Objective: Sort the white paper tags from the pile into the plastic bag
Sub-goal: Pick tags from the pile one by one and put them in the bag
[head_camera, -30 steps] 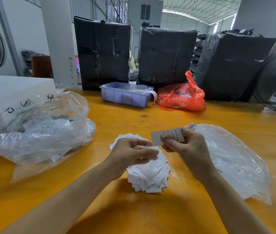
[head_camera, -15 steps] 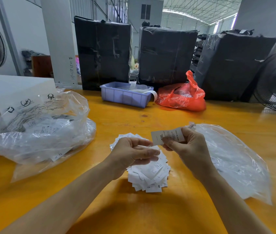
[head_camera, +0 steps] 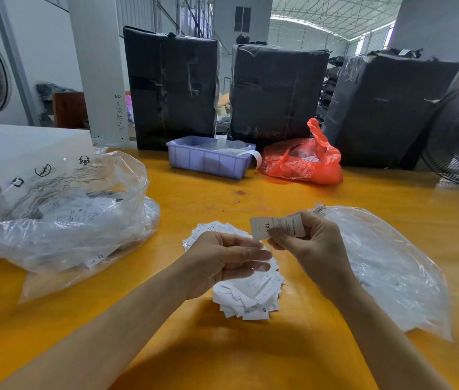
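A small white paper tag printed XXL point(head_camera: 276, 227) is pinched by the right hand point(head_camera: 311, 246) just above the centre of the frame. Below it, a loose pile of white paper tags point(head_camera: 246, 294) is seen on the orange wooden table point(head_camera: 293, 356), partly covered by the left hand point(head_camera: 220, 263), whose fingers are curled; what they hold cannot be told. A flat clear plastic bag point(head_camera: 385, 266) is spread at the right, and a bulging clear plastic bag with printed symbols point(head_camera: 59, 212) lies at the left.

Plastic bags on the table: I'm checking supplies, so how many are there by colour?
Clear plastic bags: 2, one at left holding printed papers, one flat at right
Red plastic bag: 1
Total: 3
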`<state>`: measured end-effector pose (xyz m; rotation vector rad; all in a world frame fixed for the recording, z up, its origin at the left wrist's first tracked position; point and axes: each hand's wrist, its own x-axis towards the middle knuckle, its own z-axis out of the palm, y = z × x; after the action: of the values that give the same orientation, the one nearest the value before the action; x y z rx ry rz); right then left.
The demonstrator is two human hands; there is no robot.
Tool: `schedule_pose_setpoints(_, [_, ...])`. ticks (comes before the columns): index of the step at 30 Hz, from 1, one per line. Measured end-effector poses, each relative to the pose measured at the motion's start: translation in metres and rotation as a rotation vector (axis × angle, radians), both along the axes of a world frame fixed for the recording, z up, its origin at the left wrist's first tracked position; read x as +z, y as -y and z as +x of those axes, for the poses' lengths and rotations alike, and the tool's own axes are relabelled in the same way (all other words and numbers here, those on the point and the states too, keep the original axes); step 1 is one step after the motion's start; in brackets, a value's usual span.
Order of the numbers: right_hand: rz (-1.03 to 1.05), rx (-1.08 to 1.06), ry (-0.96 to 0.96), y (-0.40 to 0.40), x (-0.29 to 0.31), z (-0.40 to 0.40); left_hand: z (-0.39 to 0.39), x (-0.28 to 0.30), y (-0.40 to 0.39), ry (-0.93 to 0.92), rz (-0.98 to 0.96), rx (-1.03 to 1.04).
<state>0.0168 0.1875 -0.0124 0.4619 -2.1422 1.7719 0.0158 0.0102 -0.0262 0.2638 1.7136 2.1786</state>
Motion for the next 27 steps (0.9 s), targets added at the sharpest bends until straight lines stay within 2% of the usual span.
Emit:
schedule_pose_setpoints(16, [-0.061,0.007,-0.016,-0.0015,0.0028,-0.0001,-0.0003,0.0,0.002,0.027,0.031,0.005])
schedule_pose_setpoints(27, [0.043,-0.007,-0.027,0.0001,-0.0005,-0.0006,-0.0001,0.0011,-0.0006,0.02,0.013,-0.013])
